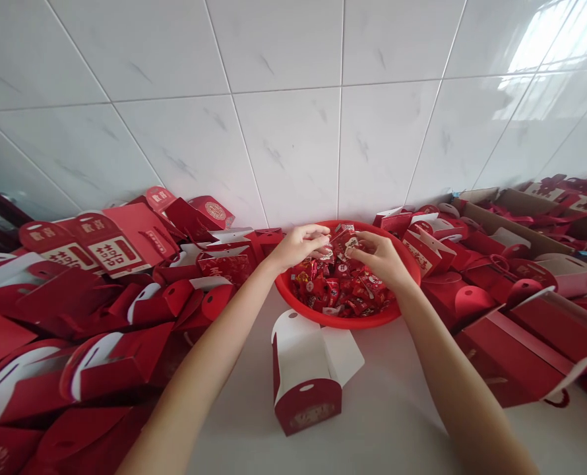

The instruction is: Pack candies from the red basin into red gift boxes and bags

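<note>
A round red basin [347, 321] full of small red-wrapped candies [341, 290] stands near the wall. Over its left rim, my left hand [302, 247] has its fingers bent around something small and whitish that I cannot make out. My right hand [378, 257] reaches in from the right, thumb and fingers closed on a small red and white wrapped candy [351, 245]. Just in front of the basin sits an open red box [307, 409] with a white inside, its flaps spread; no hand touches it, and nothing shows inside.
Many red gift boxes crowd the left side [120, 356] and the right side [511, 349], several with flaps up. Brown cardboard cartons [501, 221] with red items stand at the back right. A white tiled wall [288, 145] rises behind the pale table [372, 422].
</note>
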Demonstrator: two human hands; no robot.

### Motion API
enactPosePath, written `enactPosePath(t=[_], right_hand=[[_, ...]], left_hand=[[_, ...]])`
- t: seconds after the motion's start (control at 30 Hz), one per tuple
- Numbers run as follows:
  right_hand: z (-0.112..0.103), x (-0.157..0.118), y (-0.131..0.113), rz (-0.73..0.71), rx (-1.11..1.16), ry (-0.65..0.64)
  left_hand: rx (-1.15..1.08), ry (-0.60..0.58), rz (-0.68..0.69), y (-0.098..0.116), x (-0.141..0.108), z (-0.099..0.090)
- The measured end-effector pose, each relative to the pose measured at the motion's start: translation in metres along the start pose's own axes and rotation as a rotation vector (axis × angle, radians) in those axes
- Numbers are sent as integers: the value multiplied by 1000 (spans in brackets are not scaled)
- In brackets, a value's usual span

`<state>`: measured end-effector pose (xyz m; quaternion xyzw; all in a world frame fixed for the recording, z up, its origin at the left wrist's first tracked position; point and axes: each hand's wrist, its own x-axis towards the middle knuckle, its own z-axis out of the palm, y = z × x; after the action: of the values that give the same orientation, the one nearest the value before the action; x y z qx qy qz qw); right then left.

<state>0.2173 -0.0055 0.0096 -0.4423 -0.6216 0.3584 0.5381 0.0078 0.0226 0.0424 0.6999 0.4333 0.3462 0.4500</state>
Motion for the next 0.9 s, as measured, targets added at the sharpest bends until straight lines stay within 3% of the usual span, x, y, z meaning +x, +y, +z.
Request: enactPosePath(t=[0.07,0.17,0.23,0.4,0.5,0.9], right_hand=[[-1,1,1,29,35,70],[-1,0,-1,66,73,92],[-1,-1,-3,86,98,72],[-1,-3,-5,142,174,40],[-1,-3,-6,150,200,52],[-2,-2,-6,192,267,-5]], left_hand=[[233,-104,8,1,-2,-11],[557,-413,-44,-1,-7,-18],[681,-493,-94,-6,-9,-14],[674,-416,-89,-21,-9,-2],[626,-409,-63,-24,-9,-6],[312,-148,80,-35,-4,-14]])
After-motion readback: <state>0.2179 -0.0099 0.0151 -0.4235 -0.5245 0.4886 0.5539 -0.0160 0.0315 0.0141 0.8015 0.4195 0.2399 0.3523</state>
